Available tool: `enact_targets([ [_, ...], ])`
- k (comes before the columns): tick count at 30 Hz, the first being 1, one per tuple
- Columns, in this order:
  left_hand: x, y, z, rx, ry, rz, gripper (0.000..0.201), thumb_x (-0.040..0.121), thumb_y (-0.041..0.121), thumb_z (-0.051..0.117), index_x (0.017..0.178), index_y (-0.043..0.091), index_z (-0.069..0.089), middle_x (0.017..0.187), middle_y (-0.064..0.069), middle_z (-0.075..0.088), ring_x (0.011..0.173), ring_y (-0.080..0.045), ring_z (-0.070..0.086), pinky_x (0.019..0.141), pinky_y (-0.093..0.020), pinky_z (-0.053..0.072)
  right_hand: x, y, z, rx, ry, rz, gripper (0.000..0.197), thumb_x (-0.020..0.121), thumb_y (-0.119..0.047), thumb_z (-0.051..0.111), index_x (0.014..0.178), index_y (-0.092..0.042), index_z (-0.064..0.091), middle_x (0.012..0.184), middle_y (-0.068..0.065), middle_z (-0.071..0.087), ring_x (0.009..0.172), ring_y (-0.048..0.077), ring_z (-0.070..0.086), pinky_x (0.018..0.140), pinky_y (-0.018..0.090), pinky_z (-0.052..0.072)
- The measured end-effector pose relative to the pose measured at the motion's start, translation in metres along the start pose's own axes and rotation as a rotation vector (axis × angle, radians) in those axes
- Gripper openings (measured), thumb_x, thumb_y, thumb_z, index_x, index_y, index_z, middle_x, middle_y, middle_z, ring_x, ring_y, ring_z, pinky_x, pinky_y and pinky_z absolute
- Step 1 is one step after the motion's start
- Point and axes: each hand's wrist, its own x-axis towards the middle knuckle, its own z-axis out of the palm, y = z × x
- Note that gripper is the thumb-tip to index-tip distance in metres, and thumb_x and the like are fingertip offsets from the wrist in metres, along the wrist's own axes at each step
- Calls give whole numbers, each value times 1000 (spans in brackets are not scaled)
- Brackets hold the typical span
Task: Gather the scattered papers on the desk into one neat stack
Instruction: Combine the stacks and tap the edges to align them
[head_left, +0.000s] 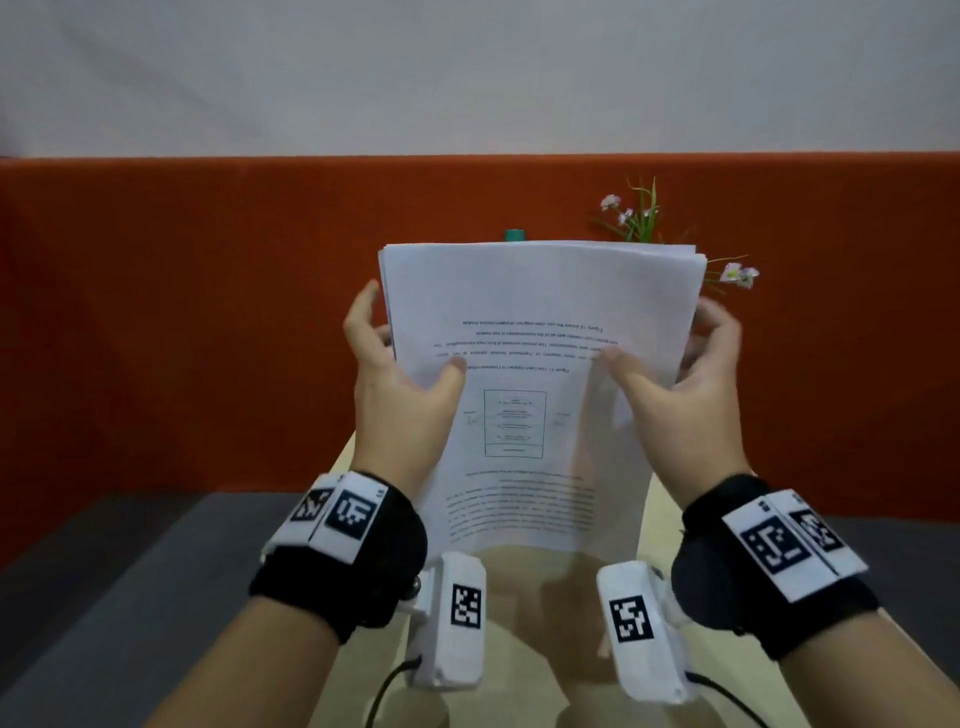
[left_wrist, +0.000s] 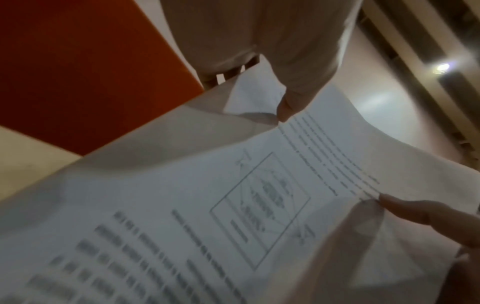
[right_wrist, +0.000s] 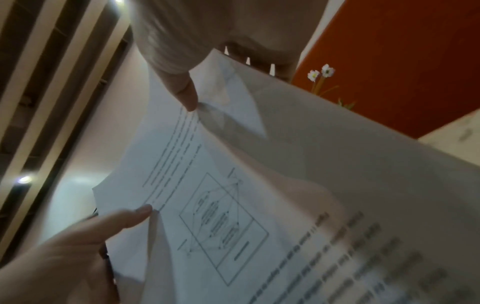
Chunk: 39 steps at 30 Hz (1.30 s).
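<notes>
A stack of white printed papers stands upright in the air over the desk, with its top sheet showing text and a boxed diagram upside down. My left hand grips its left edge, thumb on the front and fingers behind. My right hand grips the right edge the same way. The top edges of the sheets lie nearly flush. In the left wrist view the papers fill the frame, with my left thumb on them. The right wrist view shows my right thumb pressing the papers.
An orange partition runs along the back of the light wooden desk. Small white flowers and a green-topped object stand behind the stack. A dark grey surface lies to the left of the desk.
</notes>
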Motion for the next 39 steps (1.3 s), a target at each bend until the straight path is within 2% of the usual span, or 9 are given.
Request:
enact_targets([
  [3, 17, 14, -6, 44, -31, 126, 93, 83, 12, 68, 147, 43, 8, 124, 13, 46, 113, -5, 55, 87, -10, 48, 9, -16, -3, -88, -35, -179, 80, 81, -16, 70, 135, -47, 19, 108, -9, 51, 96, 9, 62, 74, 21, 55],
  [6, 31, 24, -11, 244, -21, 280, 66, 85, 14, 64, 142, 33, 37, 125, 10, 40, 105, 17, 41, 89, 6, 30, 18, -28, -4, -229, -58, -272, 50, 84, -20, 64, 117, -49, 40, 107, -10, 59, 95, 14, 63, 76, 29, 58],
  [15, 41, 29, -16, 367, -35, 334, 41, 85, 19, 62, 124, 25, 53, 111, 5, 43, 87, 14, 42, 76, -3, 38, 25, -37, -7, -443, -32, -321, 35, 86, -22, 54, 118, -36, 53, 108, -12, 54, 82, -3, 52, 77, 37, 53],
  [19, 38, 31, -15, 356, -49, 322, 40, 86, 16, 60, 125, 23, 54, 113, 4, 42, 89, 14, 41, 72, 7, 31, 25, -37, -6, -528, -20, -330, 37, 88, -21, 51, 122, -33, 56, 111, -11, 49, 85, 2, 44, 83, 33, 48],
  [24, 32, 32, -14, 296, -53, 237, 45, 89, 16, 55, 131, 29, 45, 114, 4, 41, 90, 6, 46, 82, -20, 44, 24, -34, -5, -600, 5, -408, 43, 90, -16, 51, 129, -32, 57, 119, -4, 48, 83, -8, 34, 81, 28, 45],
  [29, 32, 33, -14, 345, -93, 280, 43, 91, 14, 52, 130, 31, 47, 112, 6, 40, 90, 10, 44, 78, -16, 43, 23, -36, -5, -678, -19, -407, 42, 90, -19, 51, 128, -34, 57, 127, -3, 46, 88, -4, 35, 83, 33, 48],
  [33, 33, 35, -13, 235, -74, 204, 56, 88, 17, 55, 136, 34, 34, 122, 1, 50, 107, -11, 55, 94, -37, 51, 24, -40, -2, -603, -10, -362, 52, 88, -16, 53, 136, -33, 45, 125, -5, 44, 98, 1, 42, 85, 25, 43],
  [35, 31, 28, -10, 66, -66, 41, 58, 86, 18, 57, 137, 31, 31, 115, 2, 57, 104, -17, 61, 93, -41, 53, 28, -32, -3, -378, 46, -221, 57, 86, -19, 58, 138, -32, 39, 124, -6, 48, 108, 4, 48, 90, 25, 42],
  [39, 11, 7, 0, -58, -47, -224, 11, 84, 25, 53, 93, 30, 53, 106, -2, 67, 102, -25, 66, 90, -47, 54, 25, -9, 1, -20, -37, 149, 21, 88, -32, 57, 108, -26, 60, 104, -4, 67, 101, 22, 65, 85, 44, 54],
])
